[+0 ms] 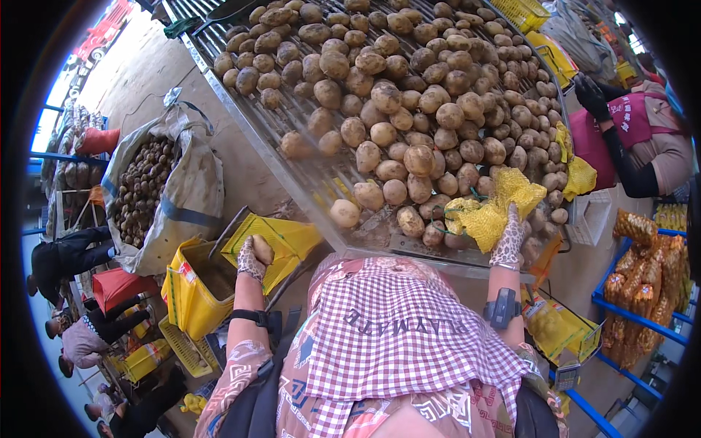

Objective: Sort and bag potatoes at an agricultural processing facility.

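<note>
My left hand (251,264), in a leopard-print glove, grips a potato (263,248) in front of an opened yellow mesh bag (287,232). Beside that bag stands a yellow bin (189,287) with a bag draped over its rim. On the right, my right hand (508,241) wears a matching glove and is at a bunched yellow mesh net (476,224) on the table; its fingers are partly hidden by the net. Loose potatoes (419,160) cover much of the slatted metal sorting table (274,156) before me.
A large white sack of small potatoes (197,186) stands at left. At right, a co-worker in a pink apron (624,117) is at the table's far side. Blue rails (646,323) carry filled net bags (638,290). A yellow bin with a scale (567,328) stands near my right elbow.
</note>
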### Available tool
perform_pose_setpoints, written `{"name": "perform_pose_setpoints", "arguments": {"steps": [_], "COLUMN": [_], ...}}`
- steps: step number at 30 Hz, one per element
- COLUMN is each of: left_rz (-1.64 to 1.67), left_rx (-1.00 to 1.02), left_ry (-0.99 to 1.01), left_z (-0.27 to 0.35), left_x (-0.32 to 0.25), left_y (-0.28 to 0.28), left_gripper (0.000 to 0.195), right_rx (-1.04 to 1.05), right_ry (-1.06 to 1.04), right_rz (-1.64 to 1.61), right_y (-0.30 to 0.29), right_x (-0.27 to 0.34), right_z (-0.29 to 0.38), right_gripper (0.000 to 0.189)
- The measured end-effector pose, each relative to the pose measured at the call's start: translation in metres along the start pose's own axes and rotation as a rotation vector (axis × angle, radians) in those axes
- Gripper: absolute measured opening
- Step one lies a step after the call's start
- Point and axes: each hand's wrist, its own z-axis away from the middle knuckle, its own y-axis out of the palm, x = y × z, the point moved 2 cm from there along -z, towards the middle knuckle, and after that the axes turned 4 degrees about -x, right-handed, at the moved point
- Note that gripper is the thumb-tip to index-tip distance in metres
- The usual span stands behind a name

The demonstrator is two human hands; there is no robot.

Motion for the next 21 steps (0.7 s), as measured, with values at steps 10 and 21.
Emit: {"name": "perform_pose_setpoints", "arguments": {"steps": [10,21], "left_rz": [-1.403,-2.089], "left_rx": [0.615,0.759], "left_ry": [1.379,1.327], "left_z": [0.222,0.191], "left_x": [0.021,0.085], "left_y": [0.252,0.292], "left_gripper": [0.052,0.066], "right_rx": [-0.053,0.019], "right_ry": [0.07,-0.033], "right_rz": [-0.129,-0.117], "right_y": [-0.009,-0.018], "right_x": [0.007,-0.016], "right_z": [0.016,0.028], "right_gripper": [0.063,0.054]}}
